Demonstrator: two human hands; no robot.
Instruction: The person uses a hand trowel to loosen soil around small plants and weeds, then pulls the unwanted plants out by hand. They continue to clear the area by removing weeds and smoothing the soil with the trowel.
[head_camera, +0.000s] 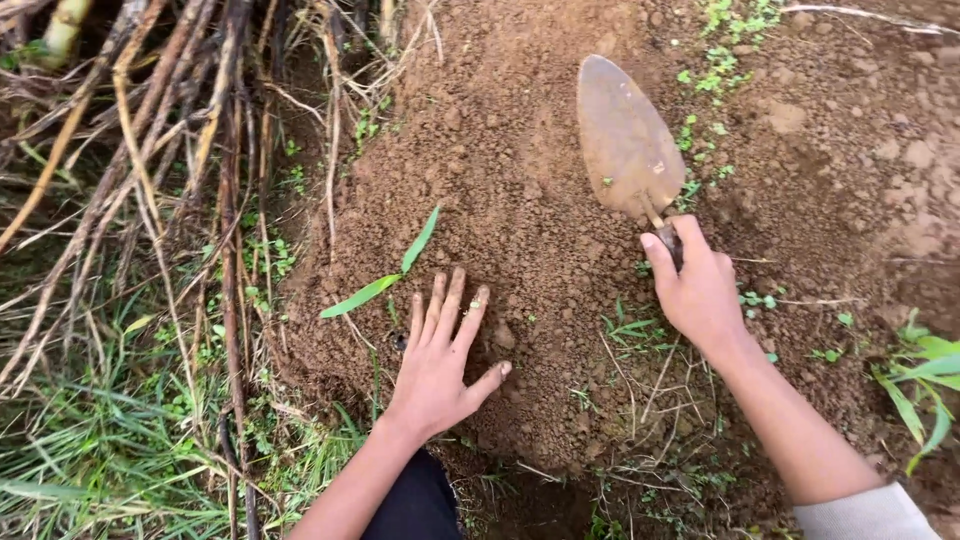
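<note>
**Palm on the mound, trowel above**

Low centre, the left hand (440, 350) lies flat, fingers spread on loose brown soil (520, 230). A seedling (385, 275) sprouts just upper-left of it (two green blades). Right of centre, the right hand (700, 290) grips a trowel (625, 140), blade pointing up-frame.

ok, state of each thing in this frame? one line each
left hand: flat, fingers spread, palm down on the soil
right hand: closed around the trowel handle
trowel: held, blade lying on the soil, dirt-coated
seedling: upright in the soil, two green leaves, just beyond the left fingertips
soil mound: loose, crumbly, brown
dry stalks: brown, leaning in a bundle at left
</note>
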